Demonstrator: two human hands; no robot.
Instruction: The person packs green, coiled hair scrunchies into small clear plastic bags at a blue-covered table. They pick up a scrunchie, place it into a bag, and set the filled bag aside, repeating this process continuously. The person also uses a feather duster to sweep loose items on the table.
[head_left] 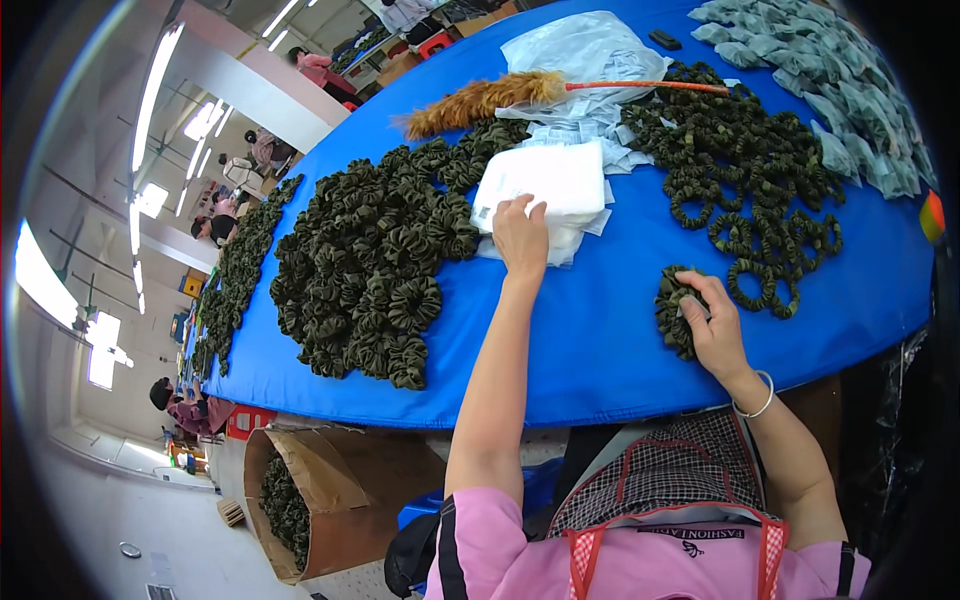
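Note:
My left hand reaches over a stack of white plastic bags. Its fingertips rest on the stack's near edge, thumb and fingers a little apart. Near the table's front edge, my right hand is closed around a dark olive scrunchie; the palm hides part of it. A large heap of the same scrunchies lies left of my left hand. Beyond my right hand, more dark fabric rings lie in a loose, flatter pile.
A brown feather duster with a red handle lies behind the stack, by a clear plastic sheet. Bagged items cover the far right of the blue table. A carton with scrunchies stands below left. Several people are in the background.

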